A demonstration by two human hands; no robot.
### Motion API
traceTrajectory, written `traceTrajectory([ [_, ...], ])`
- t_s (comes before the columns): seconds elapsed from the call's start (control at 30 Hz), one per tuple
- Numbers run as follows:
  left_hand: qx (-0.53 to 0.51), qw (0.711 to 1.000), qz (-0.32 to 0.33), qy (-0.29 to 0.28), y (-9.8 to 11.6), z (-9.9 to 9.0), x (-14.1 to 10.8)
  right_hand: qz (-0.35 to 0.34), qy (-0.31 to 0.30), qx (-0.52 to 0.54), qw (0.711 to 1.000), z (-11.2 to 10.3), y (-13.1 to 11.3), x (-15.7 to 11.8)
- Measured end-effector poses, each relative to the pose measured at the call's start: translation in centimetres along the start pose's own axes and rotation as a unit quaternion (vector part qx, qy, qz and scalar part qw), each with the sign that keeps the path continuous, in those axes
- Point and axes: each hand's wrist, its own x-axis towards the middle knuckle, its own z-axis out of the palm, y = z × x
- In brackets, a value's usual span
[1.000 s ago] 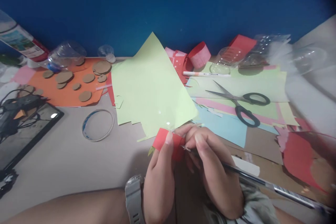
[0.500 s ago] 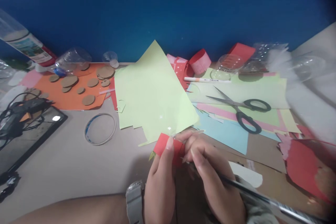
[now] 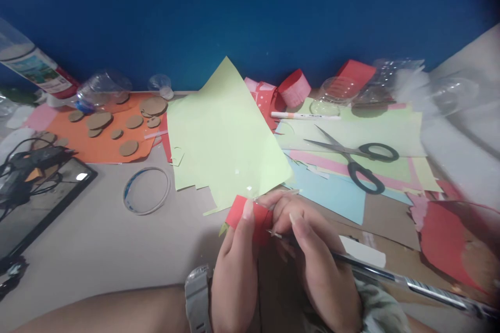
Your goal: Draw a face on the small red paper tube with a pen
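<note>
Pinched in my left hand (image 3: 236, 276) is a small piece of red paper (image 3: 261, 221), with the thumb lying across its face. A bit of yellow-green paper (image 3: 223, 229) shows at its left edge. My right hand (image 3: 320, 255) is closed around a black pen (image 3: 375, 272), whose tip points left, close to the red paper. Whether the tip touches the paper I cannot tell. The right fingertips meet the red piece's right edge. Just beyond both hands lies a large light green sheet (image 3: 226, 140) with a notched lower edge.
Open scissors (image 3: 355, 153) rest on coloured paper at the right, below an orange-and-white marker (image 3: 304, 115). A tape ring (image 3: 146, 191) sits left of the hands. Cardboard discs (image 3: 99, 120) lie on orange paper (image 3: 78, 143). A dark device with cables (image 3: 50, 197) is at far left.
The whole view has shifted slightly, so things appear a little further left. My right thumb has lifted a little and the pen tip shows more clearly. Both hands keep their hold.
</note>
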Motion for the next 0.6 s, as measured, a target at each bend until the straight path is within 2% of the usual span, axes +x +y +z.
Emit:
traceTrajectory([
  [0.13, 0.043, 0.998, -0.021, 0.046, -0.7, -0.5, 0.1, 0.015, 0.056, 0.016, 0.998, 0.3, 0.0, -0.1],
  [0.27, 0.085, 0.993, -0.062, 0.049, -1.2, -1.0, 0.1, 0.026, 0.094, 0.019, 0.995, 0.8, -0.1, 0.1],
  [0.5, 0.072, 0.995, -0.040, 0.056, -0.8, -0.5, 0.1, 0.026, 0.111, 0.037, 0.993, 1.1, -0.1, 0.3],
  [0.6, 0.061, 0.996, -0.040, 0.058, -0.6, 0.0, 0.1, 0.025, 0.091, 0.024, 0.995, 0.6, 0.0, 0.2],
])
